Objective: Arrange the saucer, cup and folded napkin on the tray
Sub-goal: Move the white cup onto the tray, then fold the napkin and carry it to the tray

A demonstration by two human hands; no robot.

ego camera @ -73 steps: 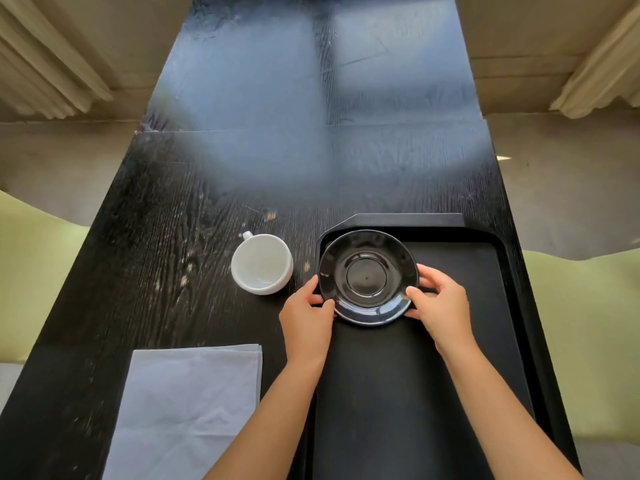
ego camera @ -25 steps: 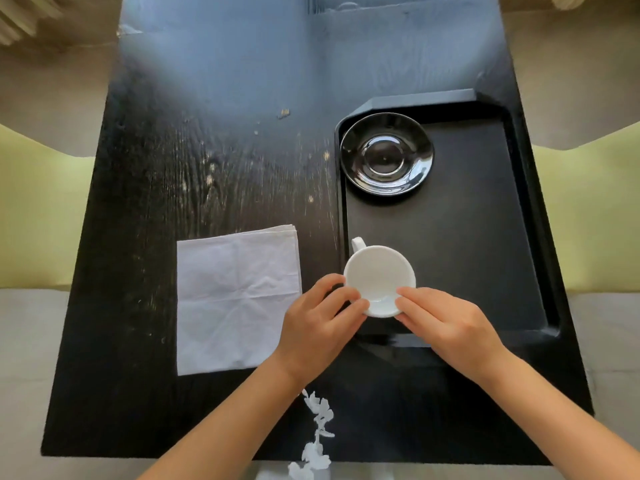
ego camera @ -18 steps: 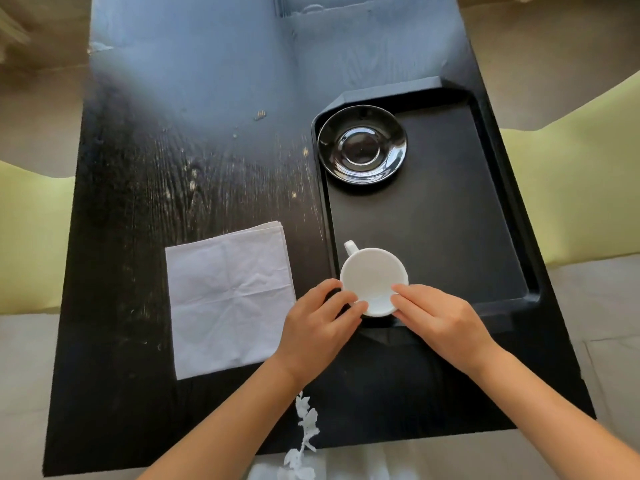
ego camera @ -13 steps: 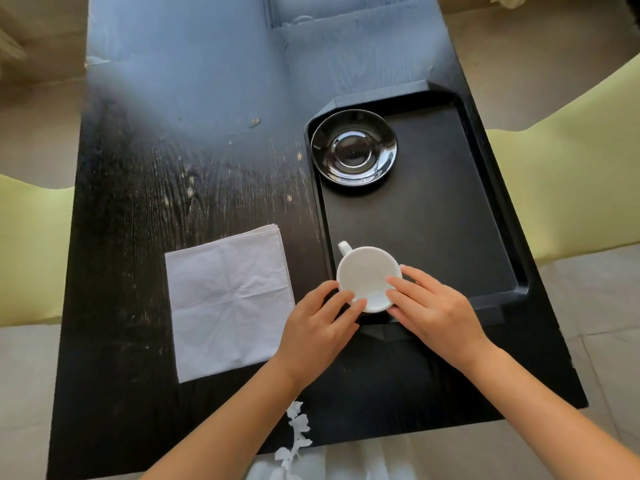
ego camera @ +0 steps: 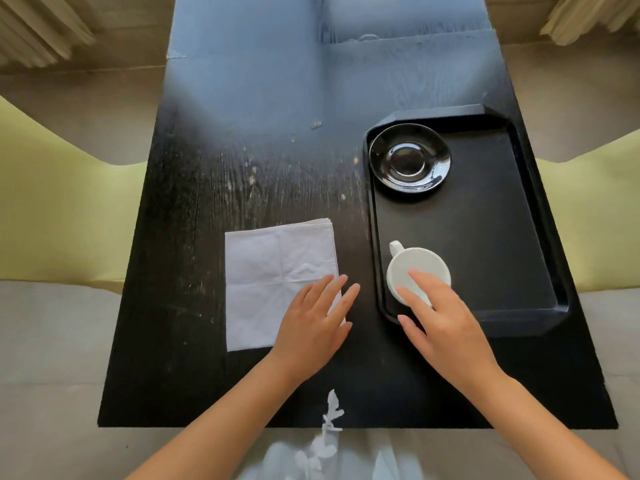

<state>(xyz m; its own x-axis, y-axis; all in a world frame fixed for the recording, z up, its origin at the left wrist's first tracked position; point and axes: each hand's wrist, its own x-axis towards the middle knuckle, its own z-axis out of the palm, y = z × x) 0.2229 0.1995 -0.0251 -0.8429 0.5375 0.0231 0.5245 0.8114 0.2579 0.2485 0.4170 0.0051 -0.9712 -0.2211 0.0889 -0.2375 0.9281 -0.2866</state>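
On the tray [ego camera: 502,237], saucer [ego camera: 409,158] far, cup [ego camera: 412,268] near; left hand [ego camera: 317,322] released over napkin [ego camera: 273,275], right hand [ego camera: 441,322] released over cup.

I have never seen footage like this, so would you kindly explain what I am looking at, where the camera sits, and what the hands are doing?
No machine here: a person wears a camera on the head, looking down at a black table. The black tray carries a black saucer at its far corner and a white cup near the front. The right hand hovers open over the cup, gripping nothing. The left hand lies open over the corner of the folded white napkin, which is on the table beside the tray.
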